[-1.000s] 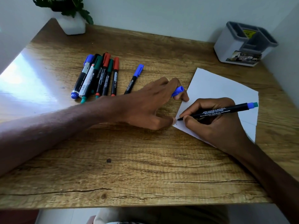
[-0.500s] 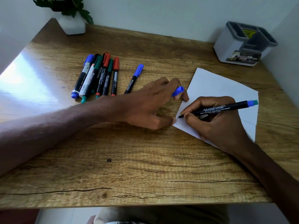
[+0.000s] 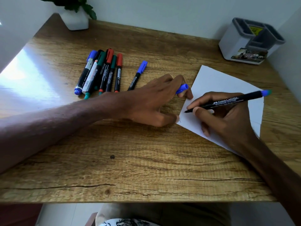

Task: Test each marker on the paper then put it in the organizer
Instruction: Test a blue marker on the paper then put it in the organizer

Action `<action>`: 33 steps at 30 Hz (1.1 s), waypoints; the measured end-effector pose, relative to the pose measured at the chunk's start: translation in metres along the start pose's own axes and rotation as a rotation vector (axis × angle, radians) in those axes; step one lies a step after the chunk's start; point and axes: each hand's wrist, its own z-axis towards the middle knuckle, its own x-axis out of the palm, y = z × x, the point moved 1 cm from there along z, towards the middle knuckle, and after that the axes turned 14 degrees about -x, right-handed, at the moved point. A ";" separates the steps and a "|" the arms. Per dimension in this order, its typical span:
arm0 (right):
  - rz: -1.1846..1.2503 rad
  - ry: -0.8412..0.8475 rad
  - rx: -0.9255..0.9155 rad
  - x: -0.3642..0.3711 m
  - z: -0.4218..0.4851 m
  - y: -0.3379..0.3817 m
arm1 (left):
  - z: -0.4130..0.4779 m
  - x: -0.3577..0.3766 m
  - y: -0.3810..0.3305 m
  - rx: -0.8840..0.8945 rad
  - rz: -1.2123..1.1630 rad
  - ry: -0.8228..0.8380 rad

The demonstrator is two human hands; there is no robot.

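Pressing the tip of the uncapped blue marker (image 3: 228,101) near the left corner of the paper (image 3: 224,82), my right hand (image 3: 224,121) has its grip clamped on the barrel, thumb and forefinger close to the nib, the blue tail end slanting up and to the right. The white sheet lies skewed on the wooden counter (image 3: 130,160), and the heel of that hand rests on it. My left hand (image 3: 151,101) lies palm down just beside the sheet, thumb tip touching the corner nearest me, and its fingers are closed on the blue cap (image 3: 182,89) (only the cap's end pokes out between them). Whether the nib has left a line yet I cannot tell; the spot is too small to read.

Farther left, a bundle of capped markers (image 3: 101,72) lies side by side, with blue, green and red caps, and one more blue-capped marker (image 3: 137,75) lies apart, near my left knuckles. The grey-and-white organizer (image 3: 249,41) stands at the far right corner, well apart from the sheet. A potted plant (image 3: 75,15) sits at the far left corner.
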 end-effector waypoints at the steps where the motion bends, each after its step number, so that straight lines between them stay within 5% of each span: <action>1: -0.062 0.022 -0.029 0.001 -0.001 0.001 | 0.000 0.000 0.000 -0.005 0.000 0.000; 13: -0.189 0.152 -0.077 0.008 -0.002 0.008 | 0.000 0.000 -0.001 -0.022 0.037 -0.005; 33: -0.258 0.076 -0.072 0.008 0.000 0.005 | -0.001 0.000 -0.002 0.002 0.049 -0.019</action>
